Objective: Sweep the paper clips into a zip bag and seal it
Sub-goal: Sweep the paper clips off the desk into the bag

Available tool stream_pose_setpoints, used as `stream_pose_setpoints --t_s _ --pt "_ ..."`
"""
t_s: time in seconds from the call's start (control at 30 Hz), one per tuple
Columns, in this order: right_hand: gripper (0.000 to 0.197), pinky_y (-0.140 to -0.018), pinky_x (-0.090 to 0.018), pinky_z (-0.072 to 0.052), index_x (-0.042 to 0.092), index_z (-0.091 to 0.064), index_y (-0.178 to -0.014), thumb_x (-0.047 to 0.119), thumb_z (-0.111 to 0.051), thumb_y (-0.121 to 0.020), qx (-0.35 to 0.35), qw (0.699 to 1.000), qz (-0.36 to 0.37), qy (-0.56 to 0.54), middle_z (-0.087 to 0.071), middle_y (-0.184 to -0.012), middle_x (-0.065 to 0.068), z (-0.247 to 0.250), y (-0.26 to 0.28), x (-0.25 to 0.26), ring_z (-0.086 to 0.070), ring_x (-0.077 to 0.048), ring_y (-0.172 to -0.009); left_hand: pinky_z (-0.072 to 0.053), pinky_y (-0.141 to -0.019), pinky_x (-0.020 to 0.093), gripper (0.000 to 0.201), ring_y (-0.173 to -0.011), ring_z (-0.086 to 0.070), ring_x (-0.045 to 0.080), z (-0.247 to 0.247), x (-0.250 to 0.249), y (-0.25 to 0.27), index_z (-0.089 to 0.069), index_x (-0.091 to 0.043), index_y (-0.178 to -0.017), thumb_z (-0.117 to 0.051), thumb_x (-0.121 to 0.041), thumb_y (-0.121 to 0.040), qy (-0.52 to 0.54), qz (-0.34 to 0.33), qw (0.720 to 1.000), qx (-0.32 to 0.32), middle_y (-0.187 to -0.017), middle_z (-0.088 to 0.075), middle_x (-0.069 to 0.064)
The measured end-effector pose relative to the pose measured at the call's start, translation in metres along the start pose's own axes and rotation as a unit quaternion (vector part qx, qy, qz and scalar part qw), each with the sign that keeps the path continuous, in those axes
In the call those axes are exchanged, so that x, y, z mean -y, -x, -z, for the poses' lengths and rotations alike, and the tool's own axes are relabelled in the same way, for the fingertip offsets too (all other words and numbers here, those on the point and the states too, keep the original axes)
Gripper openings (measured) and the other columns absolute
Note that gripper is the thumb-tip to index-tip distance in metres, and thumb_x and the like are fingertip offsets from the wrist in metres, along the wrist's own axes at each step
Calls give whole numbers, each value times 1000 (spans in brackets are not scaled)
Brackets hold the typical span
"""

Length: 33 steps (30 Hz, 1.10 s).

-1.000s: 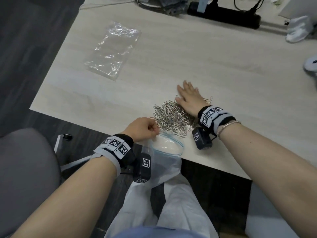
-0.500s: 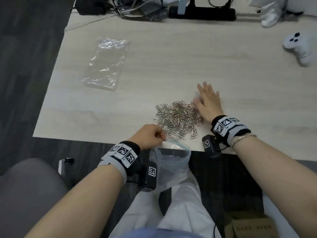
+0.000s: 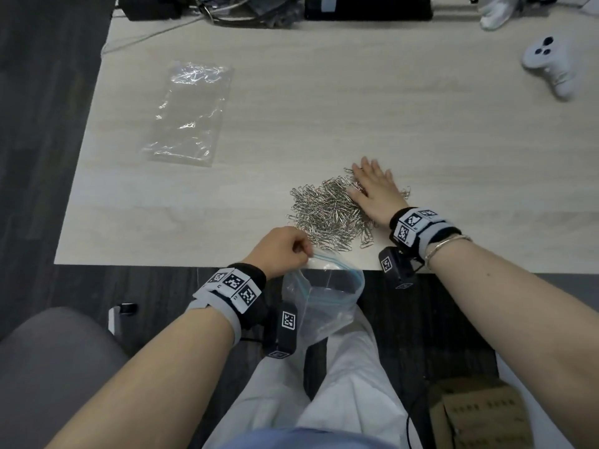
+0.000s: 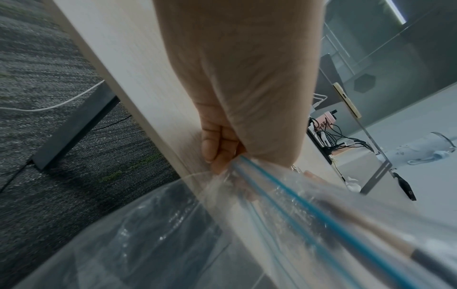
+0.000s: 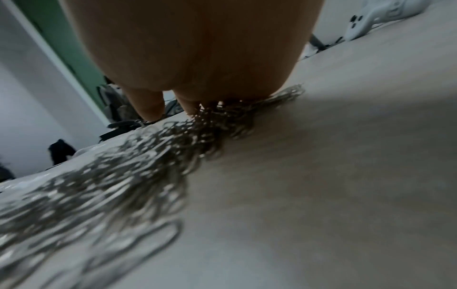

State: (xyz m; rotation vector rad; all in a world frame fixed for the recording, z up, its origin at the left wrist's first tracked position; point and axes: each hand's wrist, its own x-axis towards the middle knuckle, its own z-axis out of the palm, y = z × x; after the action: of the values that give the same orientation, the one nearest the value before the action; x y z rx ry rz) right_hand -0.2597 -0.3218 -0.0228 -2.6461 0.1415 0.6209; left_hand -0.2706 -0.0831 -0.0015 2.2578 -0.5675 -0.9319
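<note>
A heap of silver paper clips (image 3: 327, 212) (image 5: 138, 176) lies near the table's front edge (image 3: 194, 264). My right hand (image 3: 372, 189) lies flat on the table with straight fingers against the heap's right side, a few clips under it. My left hand (image 3: 285, 247) (image 4: 222, 152) pinches the blue zip rim of a clear zip bag (image 3: 324, 296) (image 4: 197, 234) at the table edge. The bag hangs open below the edge, over my lap, just in front of the heap.
A second clear plastic bag (image 3: 188, 115) lies flat at the table's left. A white game controller (image 3: 551, 63) sits far right, cables and a black power strip (image 3: 366, 8) at the back. A grey chair (image 3: 48, 367) stands left, a cardboard box (image 3: 479, 413) on the floor right.
My right hand has slid a little along the heap's right side and the clips have bunched toward the bag. The left hand keeps its hold on the bag rim.
</note>
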Motion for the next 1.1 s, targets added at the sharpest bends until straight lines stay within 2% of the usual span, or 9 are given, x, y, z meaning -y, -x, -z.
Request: stream_pose_setpoints --t_s 0.1,0.2,0.33,0.43,0.63,0.8,0.87,1.0,1.1 --pt "63 -115 -36 9 21 0 -149 48 -24 -97 25 999 34 3 11 -157 -5 -8 11 14 12 -20 -144 -39 -60 13 20 -63 -51 -1 -2 1 1 -70 -14 -77 -56 0 -72 5 0 1000 -8 -74 -61 -9" --pt "66 -116 -35 9 21 0 -149 50 -27 -96 -4 999 42 -2 8 -157 -4 -11 24 14 9 -18 -145 -40 -62 20 20 -64 -50 2 -3 1 3 -70 -13 -76 -55 0 -72 3 -6 1000 -13 -70 -56 -14" --pt "64 -115 -35 10 18 4 -149 46 -23 -98 -98 988 -84 -83 10 -157 -5 -6 40 -9 11 -19 -145 -41 -65 24 19 -65 -49 3 -3 3 4 -69 -13 -76 -56 0 -71 -2 -14 1000 -12 -71 -55 -12" --pt "63 -118 -39 8 14 4 -149 43 -21 -99 -99 976 -156 -116 10 -158 -8 -9 48 -25 12 -21 -145 -38 -62 20 19 -64 -48 2 -3 3 6 -70 -11 -77 -55 0 -72 -5 -23 1000 -9 -69 -53 -13" --pt "70 -115 -37 10 9 7 -148 50 -18 -97 -68 982 -141 -102 13 -156 -11 -31 50 3 14 -22 -144 -34 -58 12 20 -62 -47 1 -5 4 15 -72 -8 -80 -54 0 -75 -10 -38 999 -9 -66 -49 -15" --pt "71 -116 -35 10 10 9 -147 49 -22 -97 -53 986 -93 -131 14 -156 -9 -45 53 31 15 -19 -144 -39 -63 20 19 -65 -50 9 -11 5 24 -72 -12 -81 -56 -3 -75 -24 -52 998 -7 -69 -50 -12" --pt "70 -117 -35 8 12 8 -148 47 -25 -97 -74 980 -76 -169 13 -157 -7 -45 58 32 14 -18 -144 -42 -66 25 19 -68 -51 13 -12 5 27 -72 -13 -82 -56 -3 -76 -28 -54 998 -6 -71 -53 -8" --pt "66 -119 -38 6 12 6 -148 45 -23 -98 -128 966 -122 -191 11 -157 -6 -42 67 16 12 -18 -145 -47 -71 30 20 -72 -55 17 -9 5 32 -72 -13 -87 -56 -4 -78 -42 -63 997 -9 -76 -61 2" --pt "64 -119 -38 6 12 4 -148 44 -22 -99 -103 969 -133 -180 9 -157 -8 -48 77 13 10 -18 -145 -49 -73 32 22 -77 -58 20 -9 3 36 -73 -16 -91 -56 -7 -80 -68 -68 995 -3 -81 -66 3"
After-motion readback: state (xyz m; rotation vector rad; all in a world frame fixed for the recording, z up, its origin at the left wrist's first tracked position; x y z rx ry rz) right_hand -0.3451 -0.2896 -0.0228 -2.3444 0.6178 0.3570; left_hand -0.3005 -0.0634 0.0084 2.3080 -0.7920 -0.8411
